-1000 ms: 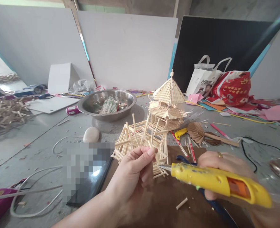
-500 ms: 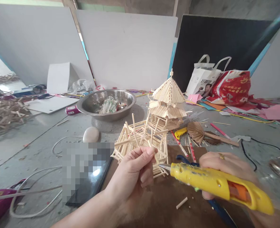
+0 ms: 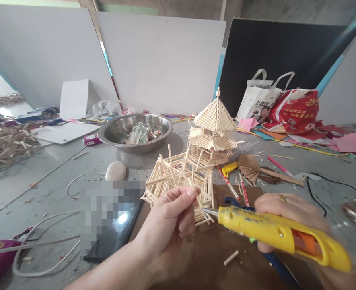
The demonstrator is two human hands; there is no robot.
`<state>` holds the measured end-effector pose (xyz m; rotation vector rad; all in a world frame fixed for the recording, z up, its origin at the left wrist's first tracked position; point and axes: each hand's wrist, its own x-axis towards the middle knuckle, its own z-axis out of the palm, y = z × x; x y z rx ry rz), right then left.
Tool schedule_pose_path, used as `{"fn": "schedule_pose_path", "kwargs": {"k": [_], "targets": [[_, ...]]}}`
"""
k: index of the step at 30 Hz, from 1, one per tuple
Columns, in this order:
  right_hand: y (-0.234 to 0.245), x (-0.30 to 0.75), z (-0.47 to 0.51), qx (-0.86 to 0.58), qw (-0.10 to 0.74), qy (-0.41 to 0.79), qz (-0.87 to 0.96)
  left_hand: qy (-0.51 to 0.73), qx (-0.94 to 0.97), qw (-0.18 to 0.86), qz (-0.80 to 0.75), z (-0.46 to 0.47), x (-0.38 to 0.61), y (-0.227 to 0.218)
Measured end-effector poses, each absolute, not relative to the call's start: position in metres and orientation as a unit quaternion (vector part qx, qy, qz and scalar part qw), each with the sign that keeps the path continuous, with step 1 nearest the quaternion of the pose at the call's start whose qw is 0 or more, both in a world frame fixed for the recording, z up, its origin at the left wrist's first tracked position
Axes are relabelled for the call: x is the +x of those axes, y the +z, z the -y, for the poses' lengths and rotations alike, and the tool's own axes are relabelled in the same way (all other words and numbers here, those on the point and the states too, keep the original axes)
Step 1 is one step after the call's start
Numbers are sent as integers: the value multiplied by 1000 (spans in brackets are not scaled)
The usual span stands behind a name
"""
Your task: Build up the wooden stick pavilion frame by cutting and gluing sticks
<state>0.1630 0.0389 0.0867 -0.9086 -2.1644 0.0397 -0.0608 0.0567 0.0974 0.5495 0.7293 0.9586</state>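
My left hand (image 3: 168,219) pinches a thin wooden stick (image 3: 196,197) between thumb and fingertips, held against the near side of a low open frame of sticks (image 3: 174,175). My right hand (image 3: 289,211) grips a yellow glue gun (image 3: 274,233), whose metal tip points left and sits just beside the stick and the frame's lower corner. Behind the frame stands a finished stick pagoda (image 3: 214,131) with a two-tier roof. Both hands work over a brown board (image 3: 214,257).
A steel bowl (image 3: 162,127) with packets stands behind. A dark tablet (image 3: 114,235) and white cables (image 3: 45,241) lie left, a pale stone (image 3: 116,170) near them. Blue-handled scissors (image 3: 271,257), a yellow cutter (image 3: 229,169), bags (image 3: 286,106) and coloured paper lie right; wood scraps (image 3: 5,145) far left.
The glue gun has shifted very slightly; its tip stays at the stick frame. My left hand keeps the same pinch in the same place.
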Motion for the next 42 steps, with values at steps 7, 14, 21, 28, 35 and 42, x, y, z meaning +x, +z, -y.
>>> {"fn": "schedule_pose_path", "kwargs": {"k": [7,14,21,28,35,42], "targets": [[92,163,-36,-386,376,21,842,444,257,788,-340,-57,-61,97],[88,166,-38,-390,361,66,845,442,284,783,-334,-55,-61,95],[85,165,-37,-409,358,105,833,446,279,781,-336,-53,-60,97],[85,164,-35,-441,357,103,817,445,283,779,-339,-53,-60,97],[83,164,-35,-450,348,76,819,438,275,783,-346,-52,-61,98],[78,166,-36,-443,359,76,818,438,275,780,-353,-53,-60,98]]}}
